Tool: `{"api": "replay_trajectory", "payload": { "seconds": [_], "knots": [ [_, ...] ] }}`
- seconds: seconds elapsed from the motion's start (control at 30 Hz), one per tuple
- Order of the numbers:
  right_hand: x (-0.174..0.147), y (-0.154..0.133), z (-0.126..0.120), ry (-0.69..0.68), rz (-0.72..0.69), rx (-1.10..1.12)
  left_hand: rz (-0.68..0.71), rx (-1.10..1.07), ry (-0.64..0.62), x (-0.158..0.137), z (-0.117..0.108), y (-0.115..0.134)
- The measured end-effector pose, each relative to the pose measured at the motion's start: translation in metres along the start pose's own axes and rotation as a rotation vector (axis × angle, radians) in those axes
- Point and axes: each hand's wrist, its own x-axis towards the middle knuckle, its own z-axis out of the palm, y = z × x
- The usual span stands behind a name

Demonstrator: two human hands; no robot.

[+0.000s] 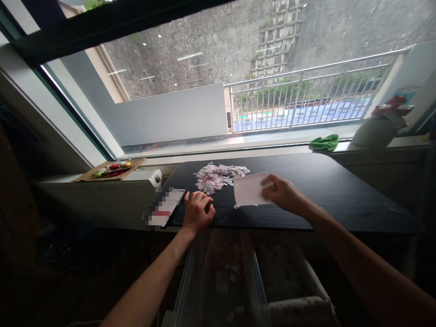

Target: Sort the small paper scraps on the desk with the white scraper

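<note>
My right hand [282, 194] grips the right edge of a thin white card [250, 188] with rounded corners, tilted over the dark tabletop. The fingers on it are a little blurred. Just beyond the card's left edge lies a heap of small torn paper scraps [214, 177], white and pinkish. A few loose bits lie at the card's lower edge. My left hand [199, 211] rests palm down at the table's near edge, fingers loosely bent and thumb apart, with nothing seen in it. Beside it on the left is a phone [166, 208], its screen partly pixelated.
The black table [340, 195] stands against a window sill. A green cloth [324, 142] and a pale rounded container [374, 131] sit on the sill. To the left, a radiator [143, 176] bears cardboard with colourful items. Below the near edge is a clear plastic bin [259, 272] containing scraps.
</note>
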Motion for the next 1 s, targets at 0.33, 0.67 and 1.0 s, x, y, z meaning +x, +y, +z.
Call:
{"api": "replay_trajectory", "payload": {
  "seconds": [0.33, 0.67, 1.0],
  "knots": [
    [0.003, 0.0, -0.017, 0.128, 0.099, -0.02, -0.003, -0.004, -0.015, 0.0, -0.002, 0.002],
    [0.003, 0.006, -0.015, 0.122, 0.104, 0.099, -0.035, -0.005, -0.083, 0.006, -0.004, 0.003],
    [0.007, 0.01, 0.005, 0.108, 0.085, 0.084, 0.135, 0.009, -0.346, 0.033, 0.01, 0.038]
  ]
}}
